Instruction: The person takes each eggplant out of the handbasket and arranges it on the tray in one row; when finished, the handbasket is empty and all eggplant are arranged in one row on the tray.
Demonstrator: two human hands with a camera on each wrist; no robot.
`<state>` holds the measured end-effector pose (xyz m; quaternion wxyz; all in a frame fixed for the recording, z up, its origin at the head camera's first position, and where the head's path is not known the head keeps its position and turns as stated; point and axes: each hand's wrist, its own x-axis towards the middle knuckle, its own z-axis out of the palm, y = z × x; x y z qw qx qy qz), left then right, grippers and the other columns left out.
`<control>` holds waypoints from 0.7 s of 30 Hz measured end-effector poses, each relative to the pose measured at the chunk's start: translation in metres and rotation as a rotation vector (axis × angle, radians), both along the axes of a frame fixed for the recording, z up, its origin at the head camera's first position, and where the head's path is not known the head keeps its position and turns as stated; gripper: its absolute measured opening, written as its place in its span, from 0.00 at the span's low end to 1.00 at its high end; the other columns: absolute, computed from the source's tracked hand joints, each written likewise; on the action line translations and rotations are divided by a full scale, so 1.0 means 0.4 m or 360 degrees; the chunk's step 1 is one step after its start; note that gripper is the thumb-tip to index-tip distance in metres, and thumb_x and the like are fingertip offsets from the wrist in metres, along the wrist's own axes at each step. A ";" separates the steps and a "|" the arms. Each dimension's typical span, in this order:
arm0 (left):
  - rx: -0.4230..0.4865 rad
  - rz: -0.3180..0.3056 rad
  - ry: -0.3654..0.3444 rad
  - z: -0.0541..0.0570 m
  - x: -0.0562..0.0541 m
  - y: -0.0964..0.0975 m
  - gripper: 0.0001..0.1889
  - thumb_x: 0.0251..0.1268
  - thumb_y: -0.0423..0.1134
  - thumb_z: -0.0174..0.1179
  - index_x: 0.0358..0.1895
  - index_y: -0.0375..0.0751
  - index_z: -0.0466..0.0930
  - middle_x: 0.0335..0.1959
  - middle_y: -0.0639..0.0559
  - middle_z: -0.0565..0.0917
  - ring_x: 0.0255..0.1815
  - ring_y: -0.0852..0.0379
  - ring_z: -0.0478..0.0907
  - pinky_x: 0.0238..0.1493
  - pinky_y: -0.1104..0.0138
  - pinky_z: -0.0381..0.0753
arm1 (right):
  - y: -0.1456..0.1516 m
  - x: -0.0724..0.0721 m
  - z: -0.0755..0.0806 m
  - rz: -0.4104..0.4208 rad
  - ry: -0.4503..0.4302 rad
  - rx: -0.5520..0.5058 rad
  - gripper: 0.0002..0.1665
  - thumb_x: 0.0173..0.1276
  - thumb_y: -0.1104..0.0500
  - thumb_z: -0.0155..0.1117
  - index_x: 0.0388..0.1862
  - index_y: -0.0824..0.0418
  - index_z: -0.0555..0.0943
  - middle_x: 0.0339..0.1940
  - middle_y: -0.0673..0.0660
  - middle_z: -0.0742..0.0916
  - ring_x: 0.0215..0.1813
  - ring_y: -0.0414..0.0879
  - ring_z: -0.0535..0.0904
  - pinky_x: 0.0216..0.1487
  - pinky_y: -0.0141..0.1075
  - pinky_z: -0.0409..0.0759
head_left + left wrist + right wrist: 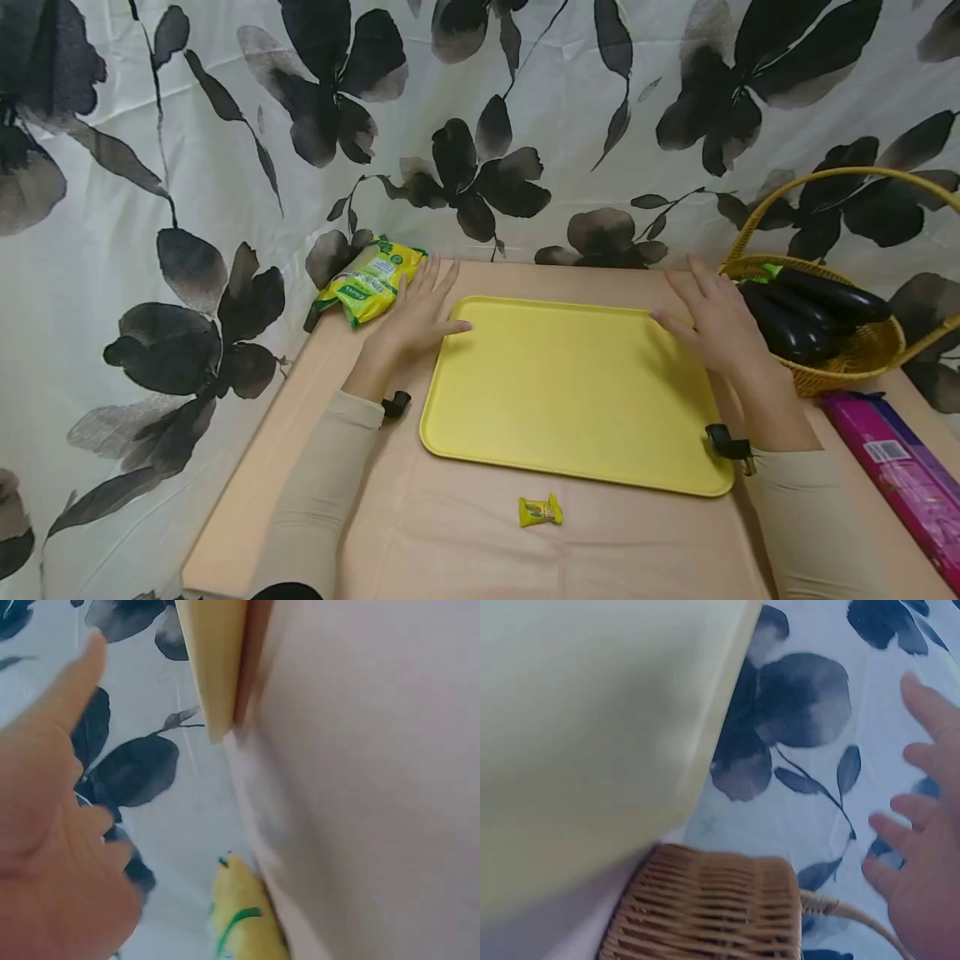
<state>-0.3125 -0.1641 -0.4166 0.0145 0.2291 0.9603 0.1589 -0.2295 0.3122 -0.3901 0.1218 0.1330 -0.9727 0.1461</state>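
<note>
A yellow rectangular tray lies flat on the cloth-covered table. Beside its far left corner is my left hand, fingers straight and thumb pointing across the tray's edge. My right hand is spread at the far right corner, between tray and basket. Both hands hold nothing, and in the wrist views the left hand and right hand appear apart from the tray. A small yellow wrapped candy lies in front of the tray's near edge.
At the back left sits a yellow-green plastic packet, close to my left fingers. A wicker basket with a tall handle stands at right, holding several eggplants. Nearer lies a long pink-purple package. A floral curtain hangs behind the table.
</note>
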 end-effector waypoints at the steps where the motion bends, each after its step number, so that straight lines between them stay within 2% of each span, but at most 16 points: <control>1: 0.0097 -0.0029 -0.0084 -0.002 -0.003 -0.005 0.58 0.67 0.67 0.63 0.86 0.62 0.28 0.86 0.51 0.25 0.87 0.48 0.21 0.84 0.40 0.29 | 0.005 0.002 0.006 0.0002 0.0021 -0.0048 0.44 0.80 0.37 0.56 0.85 0.54 0.59 0.88 0.66 0.50 0.83 0.74 0.51 0.79 0.73 0.47; 3: 0.0293 -0.0096 -0.0291 -0.006 -0.007 -0.016 0.57 0.68 0.62 0.66 0.86 0.64 0.30 0.88 0.52 0.30 0.88 0.51 0.26 0.86 0.43 0.35 | 0.017 0.006 0.018 -0.0017 0.0040 -0.0166 0.43 0.79 0.39 0.57 0.85 0.53 0.59 0.87 0.65 0.54 0.83 0.73 0.53 0.75 0.75 0.55; 5: 0.0437 -0.0150 -0.0505 -0.011 -0.009 -0.026 0.56 0.67 0.58 0.69 0.86 0.66 0.34 0.88 0.52 0.35 0.88 0.53 0.30 0.86 0.46 0.39 | 0.031 0.011 0.030 -0.0046 0.0068 -0.0267 0.43 0.79 0.40 0.59 0.85 0.52 0.60 0.86 0.66 0.58 0.83 0.71 0.54 0.74 0.75 0.57; 6: 0.0465 -0.0158 -0.0601 -0.015 -0.009 -0.032 0.55 0.67 0.58 0.69 0.86 0.67 0.36 0.88 0.53 0.36 0.88 0.54 0.32 0.87 0.48 0.39 | 0.040 0.012 0.035 -0.0059 0.0082 -0.0314 0.42 0.79 0.41 0.60 0.85 0.51 0.60 0.86 0.65 0.59 0.83 0.71 0.54 0.75 0.75 0.56; 8: 0.0419 -0.0199 -0.0716 -0.023 -0.011 -0.041 0.54 0.67 0.59 0.69 0.86 0.66 0.39 0.89 0.50 0.38 0.89 0.52 0.33 0.87 0.48 0.39 | 0.060 0.016 0.043 -0.0098 0.0096 -0.0389 0.41 0.79 0.43 0.60 0.85 0.51 0.60 0.85 0.65 0.62 0.83 0.70 0.54 0.77 0.73 0.54; 11: 0.0310 -0.0236 -0.0783 -0.034 -0.014 -0.050 0.55 0.65 0.60 0.69 0.86 0.62 0.40 0.88 0.49 0.38 0.89 0.50 0.35 0.87 0.49 0.40 | 0.094 0.020 0.050 -0.0143 0.0112 -0.0450 0.39 0.80 0.45 0.60 0.84 0.50 0.62 0.83 0.66 0.65 0.83 0.70 0.56 0.79 0.72 0.52; 13: 0.0260 -0.0235 -0.0788 -0.039 -0.016 -0.054 0.56 0.64 0.61 0.70 0.87 0.61 0.40 0.88 0.50 0.40 0.89 0.49 0.35 0.87 0.49 0.39 | 0.118 0.024 0.052 -0.0175 0.0109 -0.0475 0.38 0.80 0.45 0.59 0.84 0.49 0.63 0.82 0.67 0.67 0.82 0.70 0.56 0.79 0.72 0.51; 16: 0.0243 -0.0200 -0.0815 -0.045 -0.018 -0.055 0.58 0.61 0.61 0.72 0.87 0.59 0.42 0.88 0.52 0.42 0.89 0.49 0.35 0.87 0.49 0.38 | 0.151 0.025 0.050 -0.0222 0.0087 -0.0487 0.37 0.81 0.45 0.57 0.84 0.49 0.62 0.81 0.68 0.67 0.81 0.71 0.58 0.77 0.73 0.54; 21: 0.0237 -0.0128 -0.0872 -0.051 -0.020 -0.054 0.58 0.58 0.61 0.75 0.86 0.58 0.45 0.88 0.53 0.42 0.89 0.50 0.34 0.87 0.47 0.36 | 0.196 0.018 0.044 -0.0243 0.0068 -0.0490 0.37 0.82 0.46 0.56 0.85 0.47 0.61 0.81 0.69 0.68 0.74 0.74 0.65 0.71 0.74 0.63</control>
